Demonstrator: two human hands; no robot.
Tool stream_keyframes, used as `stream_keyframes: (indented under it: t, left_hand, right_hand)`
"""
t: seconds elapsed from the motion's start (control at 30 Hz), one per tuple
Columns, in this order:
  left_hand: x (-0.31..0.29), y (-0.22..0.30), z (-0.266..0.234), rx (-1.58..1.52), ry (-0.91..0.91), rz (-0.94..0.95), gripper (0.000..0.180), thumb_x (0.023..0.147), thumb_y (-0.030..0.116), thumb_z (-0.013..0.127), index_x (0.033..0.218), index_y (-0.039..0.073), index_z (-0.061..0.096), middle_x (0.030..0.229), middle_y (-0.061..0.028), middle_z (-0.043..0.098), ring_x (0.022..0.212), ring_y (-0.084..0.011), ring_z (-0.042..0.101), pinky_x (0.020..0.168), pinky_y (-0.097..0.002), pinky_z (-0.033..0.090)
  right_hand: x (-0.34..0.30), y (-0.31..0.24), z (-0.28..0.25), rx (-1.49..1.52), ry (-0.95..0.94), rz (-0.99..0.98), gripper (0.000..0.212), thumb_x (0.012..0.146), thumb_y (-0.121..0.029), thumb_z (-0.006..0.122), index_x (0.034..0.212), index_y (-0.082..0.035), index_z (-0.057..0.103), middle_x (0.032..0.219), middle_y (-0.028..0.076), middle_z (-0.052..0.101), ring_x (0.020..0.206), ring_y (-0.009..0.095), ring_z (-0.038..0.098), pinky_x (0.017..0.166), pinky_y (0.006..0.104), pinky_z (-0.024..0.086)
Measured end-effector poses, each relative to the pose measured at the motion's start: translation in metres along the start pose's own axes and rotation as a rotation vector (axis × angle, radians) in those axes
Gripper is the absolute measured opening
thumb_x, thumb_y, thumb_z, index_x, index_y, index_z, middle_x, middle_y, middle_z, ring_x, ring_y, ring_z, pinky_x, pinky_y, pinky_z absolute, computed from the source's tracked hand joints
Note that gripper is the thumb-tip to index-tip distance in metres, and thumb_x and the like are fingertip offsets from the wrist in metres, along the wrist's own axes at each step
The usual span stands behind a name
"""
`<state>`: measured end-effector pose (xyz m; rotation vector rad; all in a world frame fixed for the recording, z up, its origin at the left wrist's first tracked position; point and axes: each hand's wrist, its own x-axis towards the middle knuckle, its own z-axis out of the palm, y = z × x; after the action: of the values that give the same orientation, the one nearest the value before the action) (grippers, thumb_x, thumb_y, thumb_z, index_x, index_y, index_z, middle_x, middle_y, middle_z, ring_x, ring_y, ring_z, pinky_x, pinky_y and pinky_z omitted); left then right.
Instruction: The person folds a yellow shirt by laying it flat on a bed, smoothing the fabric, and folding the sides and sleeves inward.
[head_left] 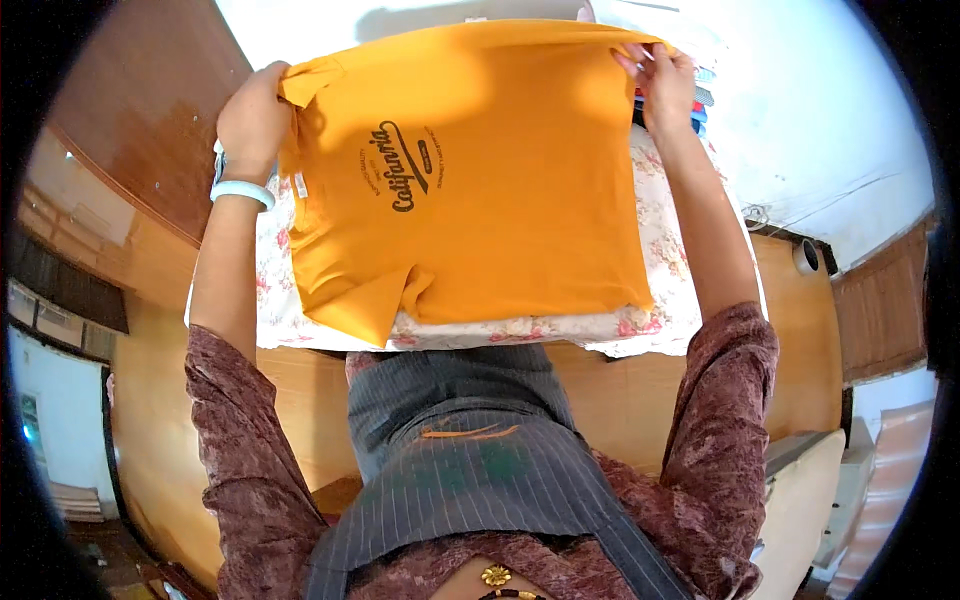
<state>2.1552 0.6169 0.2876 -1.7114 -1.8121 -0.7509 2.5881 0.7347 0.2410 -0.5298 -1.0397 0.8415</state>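
Observation:
A yellow-orange T-shirt (530, 180) with dark printed lettering is spread sideways over a table covered by a floral cloth (668, 225). My left hand (253, 118) grips the shirt at its far left corner, by a sleeve. At the far right corner, my right hand (662, 82) pinches the shirt's edge between thumb and fingers. The far edge looks stretched between both hands. Near the front left, the other sleeve lies bent and creased on the cloth. A small white label shows at the shirt's left side.
A stack of folded clothes (703, 100) sits beyond my right hand, partly hidden. A brown wooden panel (150, 110) stands to the left of the table. White wall rises behind and to the right; wooden floor (620, 400) surrounds the table.

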Motion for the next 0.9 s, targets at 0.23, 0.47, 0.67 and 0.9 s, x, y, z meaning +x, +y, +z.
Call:
stream_keyframes:
  t: [0.23, 0.47, 0.67, 0.9]
  left_hand:
    - [-0.046, -0.023, -0.014, -0.284, -0.194, 0.127, 0.032, 0.081, 0.002, 0.059, 0.112, 0.009, 0.06, 0.107, -0.0131, 0.065, 0.102, -0.0342, 0.061, 0.085, -0.0394, 0.049]
    - [-0.127, -0.056, -0.022, -0.536, -0.61, 0.072, 0.025, 0.079, -0.004, 0.057, 0.103, 0.002, 0.059, 0.1, -0.0138, 0.064, 0.093, -0.0262, 0.063, 0.083, -0.0322, 0.048]
    - [-0.197, -0.07, -0.038, -0.863, -0.573, -0.125, 0.027, 0.074, -0.015, 0.052, 0.096, -0.001, 0.059, 0.094, -0.0044, 0.057, 0.093, -0.015, 0.058, 0.084, -0.0275, 0.047]
    - [-0.251, -0.058, -0.022, -0.596, -0.598, -0.151, 0.029, 0.073, -0.004, 0.064, 0.101, 0.001, 0.06, 0.099, -0.0145, 0.061, 0.097, -0.0309, 0.06, 0.087, -0.0333, 0.049]
  right_hand:
    - [-0.045, -0.027, -0.05, -0.299, -0.151, 0.194, 0.013, 0.1, -0.013, 0.049, 0.102, -0.001, 0.048, 0.108, 0.017, 0.063, 0.101, 0.027, 0.067, 0.082, 0.0345, 0.057]
    - [-0.133, -0.061, -0.107, -0.819, -0.308, 0.35, 0.011, 0.096, -0.012, 0.057, 0.104, -0.005, 0.06, 0.105, 0.005, 0.067, 0.091, 0.015, 0.066, 0.073, 0.0258, 0.052]
    - [-0.187, -0.08, -0.128, -0.824, -0.287, 0.414, 0.014, 0.094, -0.007, 0.058, 0.108, -0.005, 0.061, 0.107, 0.005, 0.066, 0.09, 0.012, 0.066, 0.071, 0.0245, 0.051]
    - [-0.211, -0.07, -0.145, -1.104, -0.323, 0.431, 0.012, 0.09, -0.006, 0.06, 0.102, -0.002, 0.061, 0.107, 0.004, 0.063, 0.081, 0.013, 0.062, 0.068, 0.0263, 0.05]
